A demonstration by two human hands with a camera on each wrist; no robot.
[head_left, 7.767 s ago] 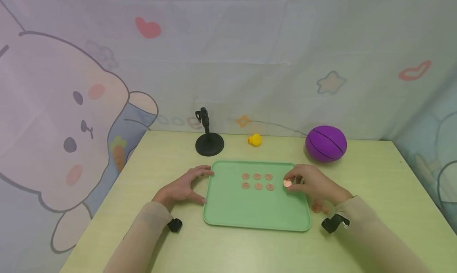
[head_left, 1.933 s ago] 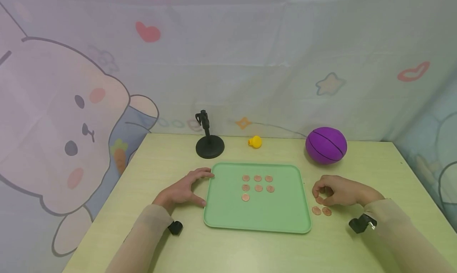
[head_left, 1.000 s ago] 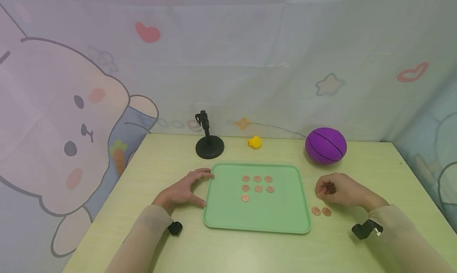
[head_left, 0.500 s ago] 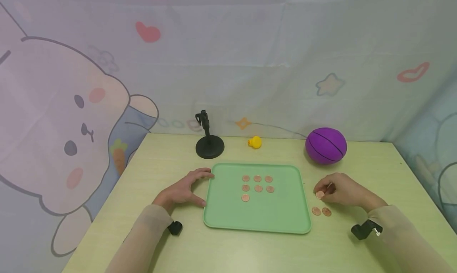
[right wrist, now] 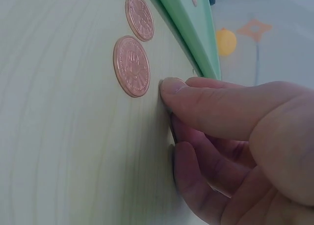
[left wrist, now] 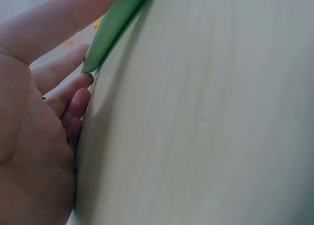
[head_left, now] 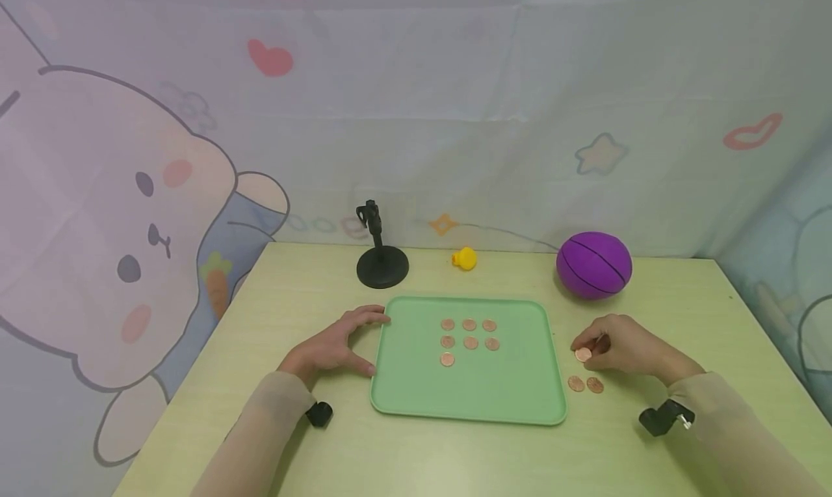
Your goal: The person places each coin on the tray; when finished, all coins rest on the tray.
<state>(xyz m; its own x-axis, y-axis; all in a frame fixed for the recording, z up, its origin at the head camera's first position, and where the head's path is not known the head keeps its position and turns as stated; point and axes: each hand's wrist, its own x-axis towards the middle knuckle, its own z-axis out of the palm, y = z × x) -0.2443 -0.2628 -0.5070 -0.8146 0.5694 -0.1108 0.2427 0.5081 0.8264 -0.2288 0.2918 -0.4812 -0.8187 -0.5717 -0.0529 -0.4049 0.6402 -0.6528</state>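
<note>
My right hand [head_left: 627,345] pinches a copper-coloured coin [head_left: 583,355] between thumb and fingers, low over the table right of the green tray [head_left: 468,403]. Its face shows in the head view; in the right wrist view the thumb [right wrist: 206,107] and fingers mostly hide it. Two more coins [head_left: 575,383] [right wrist: 132,66] lie side by side on the table just nearer the body. On the tray sit several coins [head_left: 471,343] in two rows of three, with a single coin [head_left: 447,360] below the left column. My left hand [head_left: 328,344] spreads thumb and fingers against the tray's left rim.
Behind the tray stand a black stand with a round base [head_left: 382,267] and a small yellow toy [head_left: 464,258]. A purple ball [head_left: 594,265] sits at the back right. A printed cloth [head_left: 416,107] hangs behind the table [head_left: 455,461].
Since the earliest frame, a coin has come to lie in a third row on the tray. My right hand has moved right, off the tray, and picked up another coin. The left hand stays put.
</note>
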